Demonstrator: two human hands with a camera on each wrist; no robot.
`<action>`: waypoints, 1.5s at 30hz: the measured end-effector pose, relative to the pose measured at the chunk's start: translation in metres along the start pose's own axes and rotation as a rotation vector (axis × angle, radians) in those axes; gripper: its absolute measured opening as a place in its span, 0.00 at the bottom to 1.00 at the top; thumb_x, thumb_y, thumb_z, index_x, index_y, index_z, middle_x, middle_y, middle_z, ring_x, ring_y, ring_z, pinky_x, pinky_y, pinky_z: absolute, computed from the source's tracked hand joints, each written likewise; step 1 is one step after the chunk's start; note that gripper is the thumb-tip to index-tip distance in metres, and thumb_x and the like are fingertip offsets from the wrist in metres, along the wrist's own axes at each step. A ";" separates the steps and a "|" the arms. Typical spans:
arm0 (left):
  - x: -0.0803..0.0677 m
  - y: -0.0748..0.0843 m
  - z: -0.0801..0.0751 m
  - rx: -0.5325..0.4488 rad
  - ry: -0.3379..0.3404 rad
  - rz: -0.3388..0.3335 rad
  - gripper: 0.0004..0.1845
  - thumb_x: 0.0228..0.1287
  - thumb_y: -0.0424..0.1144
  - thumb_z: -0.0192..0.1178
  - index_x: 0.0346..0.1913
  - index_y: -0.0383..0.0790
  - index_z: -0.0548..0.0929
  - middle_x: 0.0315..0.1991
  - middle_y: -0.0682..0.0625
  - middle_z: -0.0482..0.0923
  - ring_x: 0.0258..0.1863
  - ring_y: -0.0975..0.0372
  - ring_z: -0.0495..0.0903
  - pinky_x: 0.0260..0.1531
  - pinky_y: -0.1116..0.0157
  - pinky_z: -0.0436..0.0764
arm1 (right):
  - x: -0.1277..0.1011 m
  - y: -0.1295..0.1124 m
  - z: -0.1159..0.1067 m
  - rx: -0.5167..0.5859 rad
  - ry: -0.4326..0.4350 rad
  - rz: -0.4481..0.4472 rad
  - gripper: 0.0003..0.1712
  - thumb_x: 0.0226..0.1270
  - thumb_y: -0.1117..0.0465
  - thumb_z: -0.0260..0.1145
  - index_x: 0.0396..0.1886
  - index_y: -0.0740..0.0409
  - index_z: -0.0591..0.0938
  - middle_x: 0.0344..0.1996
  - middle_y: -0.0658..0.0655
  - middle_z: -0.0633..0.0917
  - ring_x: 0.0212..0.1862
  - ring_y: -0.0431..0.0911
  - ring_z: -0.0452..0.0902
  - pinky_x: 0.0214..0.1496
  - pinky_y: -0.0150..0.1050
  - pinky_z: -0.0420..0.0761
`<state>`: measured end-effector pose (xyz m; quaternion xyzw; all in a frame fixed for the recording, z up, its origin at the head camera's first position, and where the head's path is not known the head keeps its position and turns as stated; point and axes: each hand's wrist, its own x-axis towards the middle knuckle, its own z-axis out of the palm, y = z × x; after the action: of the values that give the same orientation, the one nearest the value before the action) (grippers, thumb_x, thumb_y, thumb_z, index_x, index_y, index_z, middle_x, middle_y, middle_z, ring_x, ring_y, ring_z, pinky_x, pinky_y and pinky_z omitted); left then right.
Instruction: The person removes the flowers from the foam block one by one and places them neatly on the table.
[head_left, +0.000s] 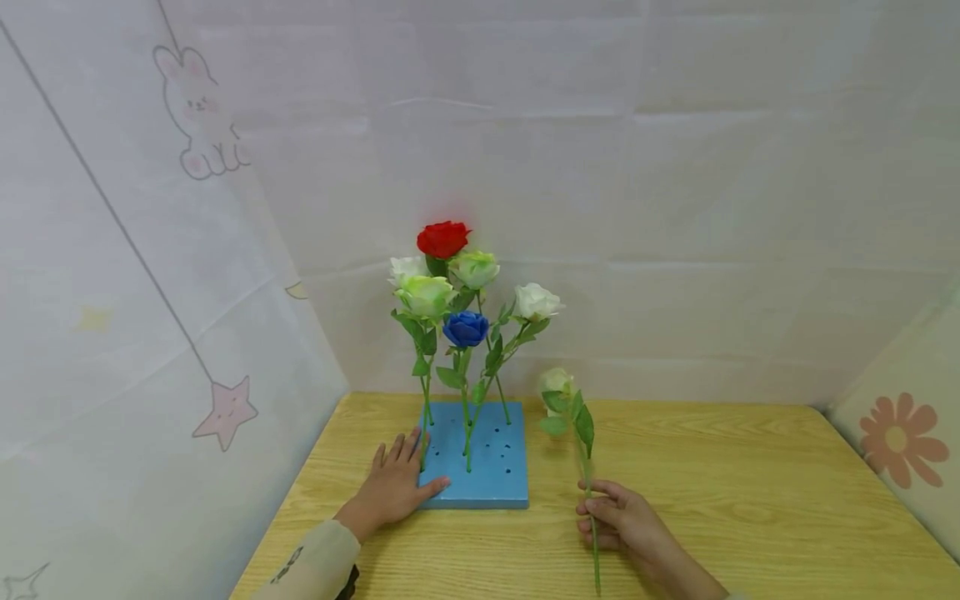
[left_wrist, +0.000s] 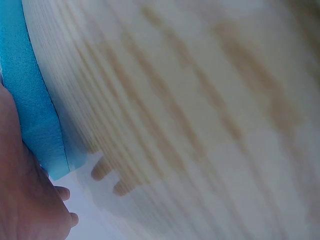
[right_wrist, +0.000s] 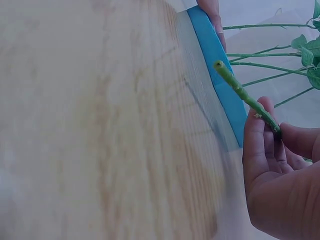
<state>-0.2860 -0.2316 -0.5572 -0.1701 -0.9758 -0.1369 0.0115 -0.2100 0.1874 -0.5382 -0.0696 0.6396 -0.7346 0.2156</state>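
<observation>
The left hand [head_left: 393,487] lies flat, fingers spread, steadying the blue perforated foam block [head_left: 491,479]. The right hand [head_left: 622,521] pinches a pale artificial rose's green stem [head_left: 588,492] just beside it; best grip lower, keeping the stem vertical.

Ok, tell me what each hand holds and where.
Right hand grips the pale rose by its lower stem. Left hand holds nothing, resting flat on the blue foam block.

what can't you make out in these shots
- Head view: the left hand covers the blue foam block's near-left corner and any holes there.
- Left wrist view: the table is blurred; no flowers show.
- Right wrist view: the right hand hides its grip on the rose stem; the bloom is cut off.
</observation>
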 end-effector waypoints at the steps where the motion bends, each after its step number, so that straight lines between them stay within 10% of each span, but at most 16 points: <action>1: 0.000 -0.001 0.001 0.000 0.007 0.009 0.51 0.70 0.73 0.44 0.82 0.40 0.52 0.82 0.38 0.43 0.78 0.35 0.47 0.69 0.30 0.41 | 0.000 0.000 0.001 0.004 -0.003 0.003 0.39 0.78 0.58 0.61 0.77 0.74 0.55 0.49 0.62 0.84 0.45 0.47 0.86 0.53 0.51 0.85; 45: -0.001 0.004 -0.003 -0.006 -0.019 -0.015 0.50 0.71 0.73 0.45 0.82 0.41 0.51 0.82 0.39 0.43 0.78 0.36 0.47 0.70 0.30 0.41 | 0.017 0.009 0.025 0.002 -0.013 0.099 0.26 0.76 0.65 0.60 0.66 0.77 0.66 0.39 0.61 0.88 0.37 0.49 0.89 0.40 0.45 0.88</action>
<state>-0.2839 -0.2294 -0.5530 -0.1640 -0.9767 -0.1382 0.0008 -0.2136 0.1570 -0.5455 -0.0425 0.6400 -0.7233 0.2558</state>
